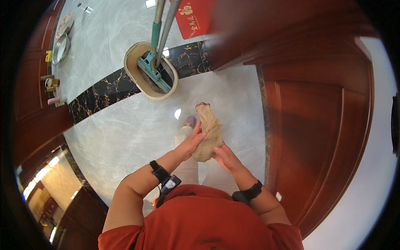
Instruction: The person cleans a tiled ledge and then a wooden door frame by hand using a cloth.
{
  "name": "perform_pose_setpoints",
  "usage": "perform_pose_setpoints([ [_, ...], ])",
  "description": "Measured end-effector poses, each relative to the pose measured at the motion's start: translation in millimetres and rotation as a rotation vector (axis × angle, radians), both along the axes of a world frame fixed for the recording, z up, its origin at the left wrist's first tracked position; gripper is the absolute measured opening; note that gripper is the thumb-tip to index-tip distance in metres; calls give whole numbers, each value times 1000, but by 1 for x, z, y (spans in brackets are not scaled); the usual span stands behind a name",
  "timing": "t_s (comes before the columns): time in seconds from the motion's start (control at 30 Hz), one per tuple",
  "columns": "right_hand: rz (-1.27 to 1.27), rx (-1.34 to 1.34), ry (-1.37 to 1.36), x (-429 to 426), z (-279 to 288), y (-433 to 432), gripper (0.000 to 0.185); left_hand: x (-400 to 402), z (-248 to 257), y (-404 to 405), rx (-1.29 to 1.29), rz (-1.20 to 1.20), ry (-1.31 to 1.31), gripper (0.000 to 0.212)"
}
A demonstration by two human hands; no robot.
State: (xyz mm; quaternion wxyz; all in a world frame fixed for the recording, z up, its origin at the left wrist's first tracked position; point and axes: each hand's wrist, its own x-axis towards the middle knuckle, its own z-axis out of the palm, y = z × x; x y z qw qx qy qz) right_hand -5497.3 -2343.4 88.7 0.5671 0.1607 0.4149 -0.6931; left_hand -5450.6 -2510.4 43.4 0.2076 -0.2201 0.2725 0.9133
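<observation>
A crumpled tan cloth (210, 134) hangs in front of my legs, held between both hands. My left hand (191, 142) grips its left side, fingers pointing up along the fabric. On the lower right edge, my right hand (227, 158) pinches the cloth with thumb and fingers. Part of the fabric is hidden behind the fingers. Below the cloth is the pale tiled floor (134, 143). A purple slipper (190, 120) on my foot shows just left of the cloth. Another dark toe tip shows past the cloth's far end.
Ahead stands a beige bucket (128, 67) holding a teal mop head (153, 73) with long poles rising from it. It overlaps a black marble strip (103, 92). A red mat (200, 18) lies beyond. Wooden panelling (309, 125) borders the right. A metal basin (56, 51) sits far left.
</observation>
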Motion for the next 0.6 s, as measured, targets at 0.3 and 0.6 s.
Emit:
perform_pose_setpoints([
  [0.3,89,87,289,-111,26,-10,68,-91,12,-28,304,419,-88,40],
  [0.6,44,348,243,-212,0,81,38,-289,30,24,-1113,700,368,64],
])
